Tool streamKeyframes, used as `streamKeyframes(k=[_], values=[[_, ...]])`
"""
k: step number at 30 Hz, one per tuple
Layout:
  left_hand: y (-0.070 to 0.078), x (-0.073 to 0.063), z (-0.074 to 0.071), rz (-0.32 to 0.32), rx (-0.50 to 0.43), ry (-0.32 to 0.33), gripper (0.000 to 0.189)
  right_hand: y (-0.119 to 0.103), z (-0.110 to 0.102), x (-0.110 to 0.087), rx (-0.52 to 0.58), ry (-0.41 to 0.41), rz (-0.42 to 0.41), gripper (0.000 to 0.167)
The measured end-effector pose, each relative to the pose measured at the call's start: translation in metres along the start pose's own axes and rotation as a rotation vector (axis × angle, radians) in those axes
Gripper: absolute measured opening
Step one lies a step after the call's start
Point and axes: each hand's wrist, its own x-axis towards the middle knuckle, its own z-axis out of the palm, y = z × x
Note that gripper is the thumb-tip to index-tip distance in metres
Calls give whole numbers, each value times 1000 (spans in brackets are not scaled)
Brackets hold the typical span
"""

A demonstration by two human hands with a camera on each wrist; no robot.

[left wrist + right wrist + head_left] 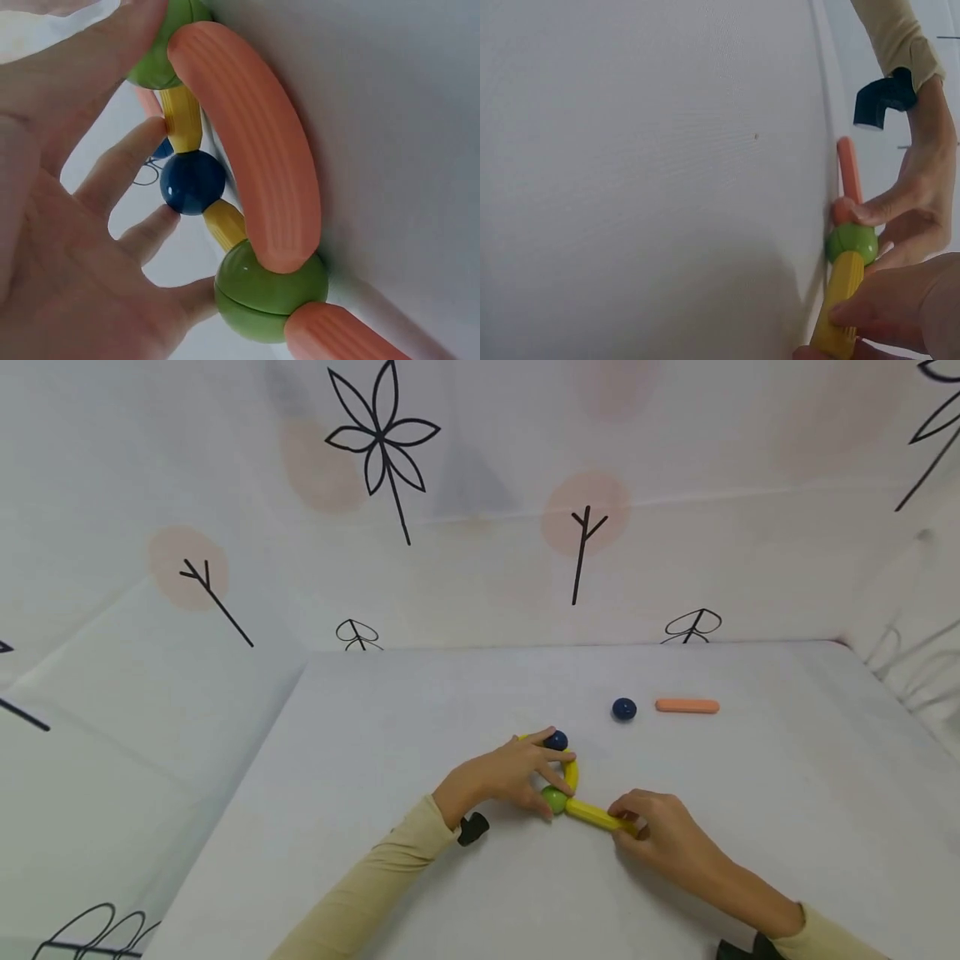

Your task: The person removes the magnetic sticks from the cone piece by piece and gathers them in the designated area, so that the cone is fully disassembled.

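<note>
My left hand [510, 777] pinches a green ball [554, 800] between thumb and index finger, its other fingers spread over a ring of joined pieces. That ring has a blue ball [193, 183], yellow curved bars [571, 773], an orange curved bar [251, 142] and another green ball [270, 289], which a fingertip touches. The head view hides most of it behind the hand. With thumb and fingers my right hand [671, 839] grips the far end of a straight yellow stick [843, 300]. The stick's other end meets the pinched green ball.
On the white table [390, 710], a loose dark blue ball [624, 709] and an orange stick [687, 706] lie beyond the hands. A patterned white curtain [480, 568] stands behind the table's back edge. Dark camera mounts [473, 828] sit at both wrists.
</note>
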Motion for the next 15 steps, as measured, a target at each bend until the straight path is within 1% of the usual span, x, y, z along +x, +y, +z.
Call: streamKeyframes(k=[3, 7, 11, 15], values=[[1, -1, 0, -17, 18, 14, 39, -2, 0, -2, 5, 9, -2, 21], [2, -2, 2, -40, 38, 33, 39, -5, 1, -5, 1, 40, -35, 21], [4, 0, 3, -37, 62, 54, 38, -5, 2, -8, -19, 80, -44, 21], [5, 3, 4, -32, 74, 60, 38, -4, 3, -11, -61, 110, -50, 21]])
